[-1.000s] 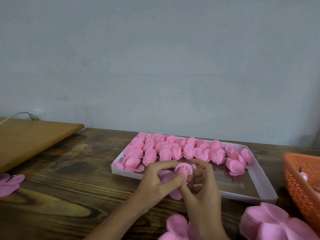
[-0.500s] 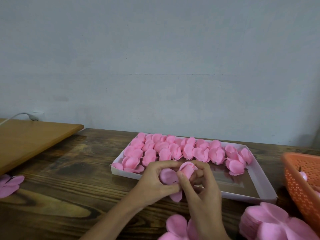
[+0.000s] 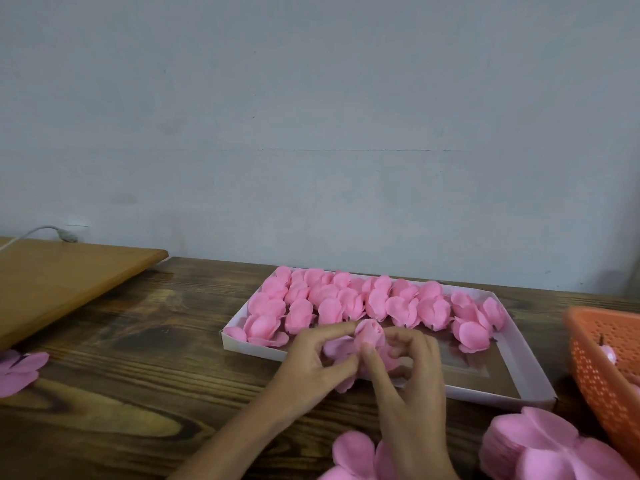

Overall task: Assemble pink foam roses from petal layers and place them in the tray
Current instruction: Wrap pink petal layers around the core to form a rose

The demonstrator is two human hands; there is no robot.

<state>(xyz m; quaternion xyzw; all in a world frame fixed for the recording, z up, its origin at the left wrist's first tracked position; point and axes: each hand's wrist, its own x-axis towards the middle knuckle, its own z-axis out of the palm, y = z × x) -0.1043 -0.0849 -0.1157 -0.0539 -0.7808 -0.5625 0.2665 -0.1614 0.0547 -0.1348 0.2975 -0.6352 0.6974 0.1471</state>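
Tighter now, both hands (image 3: 313, 367) (image 3: 420, 372) pinch petals (image 3: 337, 348) round the rose (image 3: 371, 332).

We recorded two bare hands, left hand (image 3: 311, 362) and right hand (image 3: 412, 386), with bare forearms (image 3: 242, 434) showing to the frame's lower edge. Fingers (image 3: 332, 329) were slender; nails were too blurred to describe.

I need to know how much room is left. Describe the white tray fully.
The tray is white, shallow, rectangular, with low walls that look like thin card. It lies flat on the dark wooden table. Pink foam roses fill its far rows and left end; its near right floor is bare. The left hand and right hand, pinching an unfinished rose, hide part of its near wall.
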